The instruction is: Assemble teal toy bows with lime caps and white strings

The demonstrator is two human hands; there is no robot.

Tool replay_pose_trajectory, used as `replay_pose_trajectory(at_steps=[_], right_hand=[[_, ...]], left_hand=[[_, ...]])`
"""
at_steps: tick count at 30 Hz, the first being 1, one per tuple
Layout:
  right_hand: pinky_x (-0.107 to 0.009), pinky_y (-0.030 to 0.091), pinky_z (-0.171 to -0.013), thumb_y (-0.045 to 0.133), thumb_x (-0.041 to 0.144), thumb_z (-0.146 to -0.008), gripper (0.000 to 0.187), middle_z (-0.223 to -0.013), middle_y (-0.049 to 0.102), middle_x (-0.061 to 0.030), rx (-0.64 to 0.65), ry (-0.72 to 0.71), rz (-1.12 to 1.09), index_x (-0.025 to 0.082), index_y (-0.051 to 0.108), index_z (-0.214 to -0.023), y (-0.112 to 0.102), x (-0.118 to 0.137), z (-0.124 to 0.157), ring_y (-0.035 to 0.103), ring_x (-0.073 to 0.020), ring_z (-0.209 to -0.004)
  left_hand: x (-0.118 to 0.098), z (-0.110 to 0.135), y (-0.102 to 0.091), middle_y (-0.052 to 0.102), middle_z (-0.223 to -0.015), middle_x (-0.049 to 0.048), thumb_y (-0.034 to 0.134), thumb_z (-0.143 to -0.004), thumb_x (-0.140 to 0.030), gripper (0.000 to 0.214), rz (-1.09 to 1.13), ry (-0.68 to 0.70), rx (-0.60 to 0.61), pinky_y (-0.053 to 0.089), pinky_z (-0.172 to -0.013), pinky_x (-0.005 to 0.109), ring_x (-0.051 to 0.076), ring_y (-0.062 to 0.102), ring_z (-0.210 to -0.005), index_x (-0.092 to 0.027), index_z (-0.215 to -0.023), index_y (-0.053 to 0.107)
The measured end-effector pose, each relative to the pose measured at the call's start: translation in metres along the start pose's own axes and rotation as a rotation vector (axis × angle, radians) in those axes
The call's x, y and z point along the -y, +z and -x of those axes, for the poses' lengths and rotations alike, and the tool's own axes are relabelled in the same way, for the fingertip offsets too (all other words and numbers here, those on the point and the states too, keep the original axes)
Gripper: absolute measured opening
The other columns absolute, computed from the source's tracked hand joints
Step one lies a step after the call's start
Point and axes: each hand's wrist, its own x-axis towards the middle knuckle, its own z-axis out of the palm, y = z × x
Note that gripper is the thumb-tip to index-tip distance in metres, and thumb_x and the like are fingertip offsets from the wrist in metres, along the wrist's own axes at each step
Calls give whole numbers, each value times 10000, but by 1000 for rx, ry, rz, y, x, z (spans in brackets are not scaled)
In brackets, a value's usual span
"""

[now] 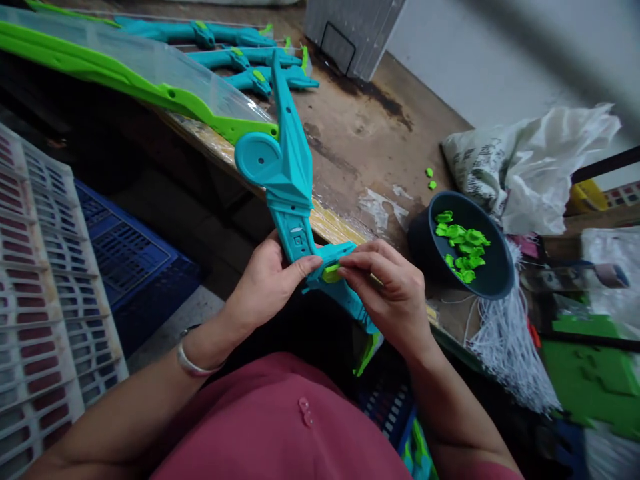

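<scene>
No words or numbers can be read here. On the right side of the picture, a white bag (477, 150) has dark print on it, but the bag is all crumpled and the letters are too fuzzy to read. In the middle of the picture, the long blue plastic piece (295, 167) has a little square mark (299, 241) on its flat part. It is too small to tell if the mark is a sign.
</scene>
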Motion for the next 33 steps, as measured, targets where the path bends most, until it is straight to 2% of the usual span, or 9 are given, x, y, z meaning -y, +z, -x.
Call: replay_pose_trajectory(at_steps=[3,7,10,12,23,26,29,31,33], right_hand=[[-303,530,-766,666,183,-959,114,-1029,593,-59,-4,26,35,221,671,-1066,-3,-1,-1,607,-152,-920],[-333,554,-858,696,337,-947,468,-1309,545,-110,103,202,-145,212,534,-1369,-6,-13,1,592,-208,-1125],[-364,541,-922,686,425,-948,472,-1260,628,-94,254,345,-364,191,563,-1339,-5,-22,6,620,-221,-1114],[-378,531,-928,707,434,-929,455,-1175,665,-82,259,395,-412,188,591,-1293,-3,-24,10,637,-221,-1060],[-257,447,-719,702,332,-932,265,-922,617,-30,100,223,-222,155,603,-1102,18,-28,26,555,-132,-799],[-252,455,-700,731,410,-909,322,-903,637,-28,25,208,-206,159,628,-1083,24,-33,30,574,-136,-776],[-269,461,-713,704,480,-923,380,-915,644,-63,-10,125,-89,132,638,-1061,23,-36,26,586,-159,-794],[-272,490,-814,724,462,-907,393,-1031,661,-93,130,71,-167,128,639,-1096,11,-37,21,624,-183,-924],[-262,478,-976,755,391,-887,403,-1216,653,-108,426,27,-409,139,624,-1172,-14,-41,19,626,-194,-1128]], left_hand=[[-3,2,2,712,-1084,113,783,-831,-333,394,-57,43,-19,528,-960,380,238,684,-987,-111,-1131,655],[-8,7,3,725,-996,73,841,-758,-313,413,-91,50,-14,526,-939,377,233,691,-918,-136,-1097,685],[-6,12,5,728,-1009,84,866,-707,-320,470,-129,-4,-42,532,-901,389,250,693,-910,-127,-1095,684],[-2,17,7,728,-1002,91,880,-674,-348,496,-164,-22,-86,538,-865,393,266,694,-904,-128,-1073,685],[29,23,9,739,-961,77,823,-757,-442,391,-336,32,-76,543,-850,358,257,706,-878,-169,-1014,716],[35,13,5,742,-982,95,846,-717,-493,453,-217,-83,-12,563,-854,329,270,711,-921,-164,-1008,733],[39,6,5,718,-1160,100,895,-672,-464,589,95,-348,25,578,-849,251,271,681,-1098,-182,-1146,688],[47,5,2,695,-1236,80,872,-709,-478,582,326,-523,5,594,-805,253,275,656,-1158,-235,-1190,651],[64,1,-6,703,-1217,58,820,-767,-490,441,475,-589,-78,615,-803,310,280,654,-1159,-255,-1105,659]])
